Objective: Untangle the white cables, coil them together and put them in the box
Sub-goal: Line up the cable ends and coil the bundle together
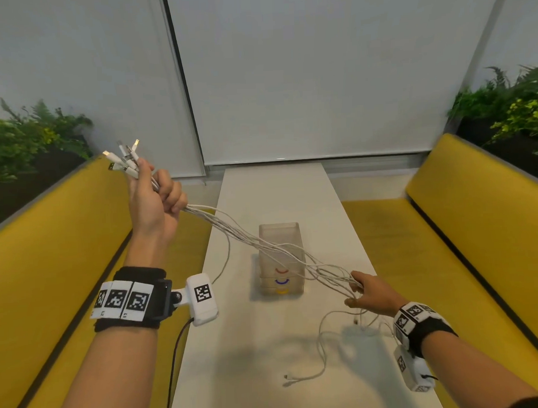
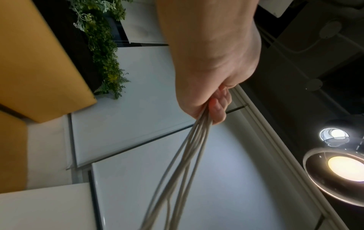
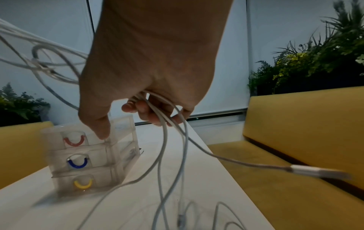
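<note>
Two forearms reach out over a long white table point(image 1: 279, 185), each wearing a black wristband with checkered markers. Raised high over the table's left edge, the left hand point(image 1: 156, 202) is fisted around a bundle of white cables point(image 1: 263, 244); about six connector plugs point(image 1: 124, 157) fan out above the fist, though the exact count is hard to tell. From the wrist view, the left hand point(image 2: 212, 74) has its fingers point(image 2: 218, 107) curled tight on at least five strands point(image 2: 189, 152).

Those cables run slack and downward across the table, passing over the box, to the right hand point(image 1: 370, 292) near the right edge. Its fingers are loosely curled with several strands threaded between them, seen close up at the right hand point(image 3: 153, 65). Below it, loose ends trail on the tabletop toward the near edge, one ending in a small plug point(image 1: 289, 378). Another plug point(image 3: 319, 172) dangles past the right edge.

One clear box point(image 1: 281, 258) stands mid-table, a stack of three drawers with red, blue and yellow handles. No cables are inside it.

Bare tabletop lies beyond the box and to its left. Two yellow benches point(image 1: 484, 213) flank the table, with green plants point(image 1: 27, 134) behind them.
</note>
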`<move>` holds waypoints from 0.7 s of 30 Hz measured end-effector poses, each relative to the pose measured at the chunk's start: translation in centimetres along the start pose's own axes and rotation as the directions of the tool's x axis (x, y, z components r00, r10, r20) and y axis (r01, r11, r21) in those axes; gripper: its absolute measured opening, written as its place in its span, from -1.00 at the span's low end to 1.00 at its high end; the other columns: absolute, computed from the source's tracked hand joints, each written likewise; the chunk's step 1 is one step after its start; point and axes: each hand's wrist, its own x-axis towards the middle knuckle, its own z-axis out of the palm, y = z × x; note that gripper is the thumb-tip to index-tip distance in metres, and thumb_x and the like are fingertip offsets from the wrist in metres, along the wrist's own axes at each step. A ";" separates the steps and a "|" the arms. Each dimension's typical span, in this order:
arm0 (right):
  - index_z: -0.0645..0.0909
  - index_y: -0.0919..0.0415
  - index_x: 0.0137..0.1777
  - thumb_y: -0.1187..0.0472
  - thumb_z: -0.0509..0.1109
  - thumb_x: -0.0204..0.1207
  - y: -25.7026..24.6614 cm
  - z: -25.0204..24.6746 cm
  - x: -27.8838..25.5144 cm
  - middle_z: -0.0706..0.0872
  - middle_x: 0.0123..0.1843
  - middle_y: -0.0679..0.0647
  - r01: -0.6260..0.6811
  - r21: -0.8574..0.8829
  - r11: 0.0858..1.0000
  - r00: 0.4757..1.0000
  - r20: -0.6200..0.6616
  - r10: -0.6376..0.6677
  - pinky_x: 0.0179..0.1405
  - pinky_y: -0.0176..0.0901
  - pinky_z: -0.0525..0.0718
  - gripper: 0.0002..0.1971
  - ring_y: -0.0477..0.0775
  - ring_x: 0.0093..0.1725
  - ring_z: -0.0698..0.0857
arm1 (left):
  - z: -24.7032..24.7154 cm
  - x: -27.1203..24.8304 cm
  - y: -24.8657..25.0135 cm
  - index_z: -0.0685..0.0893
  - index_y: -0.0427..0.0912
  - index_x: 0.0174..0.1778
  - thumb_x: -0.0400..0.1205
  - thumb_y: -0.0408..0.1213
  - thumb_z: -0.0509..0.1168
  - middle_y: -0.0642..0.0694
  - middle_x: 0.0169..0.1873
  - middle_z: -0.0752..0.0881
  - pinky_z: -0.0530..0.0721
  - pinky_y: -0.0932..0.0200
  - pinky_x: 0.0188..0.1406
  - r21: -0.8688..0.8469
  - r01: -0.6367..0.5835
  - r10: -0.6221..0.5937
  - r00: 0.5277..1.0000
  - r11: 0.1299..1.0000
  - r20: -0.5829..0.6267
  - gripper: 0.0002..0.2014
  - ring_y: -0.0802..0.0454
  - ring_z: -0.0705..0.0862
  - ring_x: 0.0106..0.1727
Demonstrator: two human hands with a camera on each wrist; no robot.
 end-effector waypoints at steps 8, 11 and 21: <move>0.42 -0.05 0.09 -0.24 0.56 0.30 -0.3 0.7 -0.2 0.59 0.00 -0.18 -0.031 -0.194 0.981 0.996 0.072 0.046 0.15 0.02 0.51 -0.48 -0.03 0.02 0.56 | 1.6 -0.9 -2.6 0.39 -0.06 -0.10 0.87 -0.03 -0.03 0.01 -0.56 0.24 0.21 0.21 -0.64 0.038 0.046 -0.052 0.987 0.998 0.154 -0.72 0.11 0.17 -0.59; 0.45 -0.08 0.13 -0.44 0.47 0.10 0.2 0.7 -0.3 0.62 0.13 -0.11 -0.086 -0.169 0.982 0.982 0.154 0.112 0.23 0.09 0.47 -0.32 0.01 0.12 0.57 | 1.9 -0.9 -2.9 0.39 -0.05 -0.12 0.87 -0.04 -0.04 0.01 -0.57 0.23 0.21 0.21 -0.63 0.038 0.050 -0.056 0.982 0.998 0.183 -0.71 0.11 0.18 -0.59; 0.69 0.25 0.02 -0.57 0.04 0.35 -1.8 -0.8 -1.1 0.58 -0.20 0.17 -0.304 0.654 0.693 0.946 0.293 0.138 -0.04 -0.03 0.45 -0.14 0.12 -0.15 0.54 | 2.1 -0.6 -2.7 0.41 -0.04 -0.15 0.87 -0.05 -0.03 0.03 -0.57 0.25 0.24 0.22 -0.62 0.016 0.055 -0.057 0.975 0.998 0.214 -0.69 0.11 0.19 -0.58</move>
